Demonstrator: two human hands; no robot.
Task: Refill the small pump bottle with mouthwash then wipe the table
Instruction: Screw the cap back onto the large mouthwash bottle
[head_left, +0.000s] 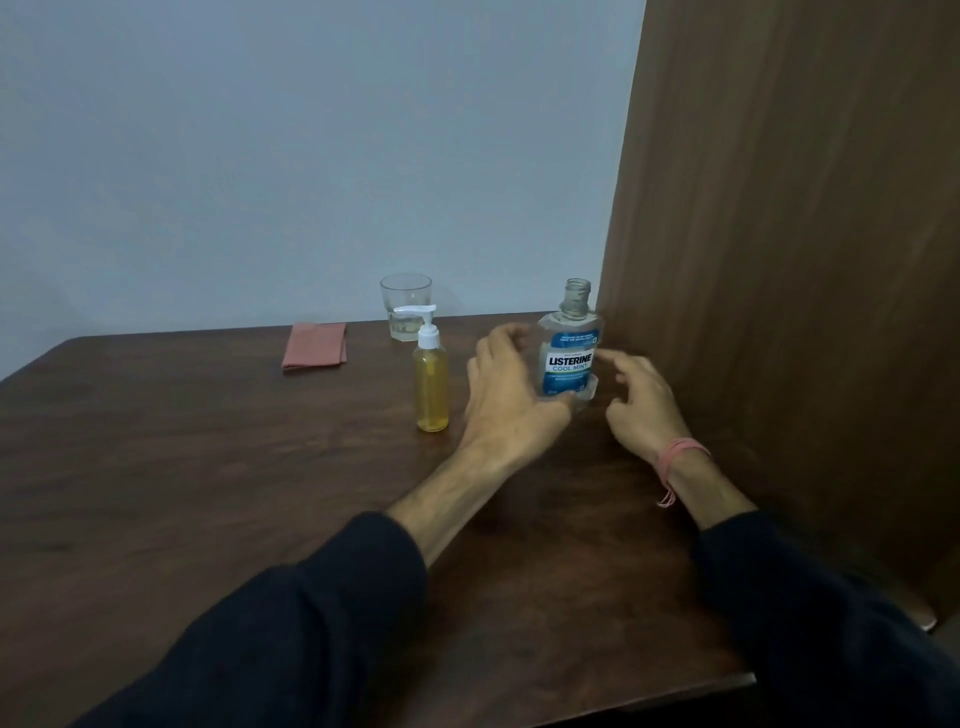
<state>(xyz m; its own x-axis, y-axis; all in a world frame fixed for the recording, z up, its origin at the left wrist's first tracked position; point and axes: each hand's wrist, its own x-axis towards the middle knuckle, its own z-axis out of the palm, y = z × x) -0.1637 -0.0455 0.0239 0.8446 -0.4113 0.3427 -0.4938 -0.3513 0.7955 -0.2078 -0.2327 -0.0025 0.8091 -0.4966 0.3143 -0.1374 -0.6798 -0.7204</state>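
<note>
Both hands, left hand (501, 382) and right hand (639, 397), are hovering with fingers loosely released around the uncapped Listerine bottle (569, 358); a clumsy nudge could be tipping it and spilling mouthwash.

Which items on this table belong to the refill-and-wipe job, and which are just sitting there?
Part of the job: pump bottle, mouthwash bottle with its cap off, folded cloth, table.

Just lying about: glass, holding a little liquid; pink wristband on the right wrist.
</note>
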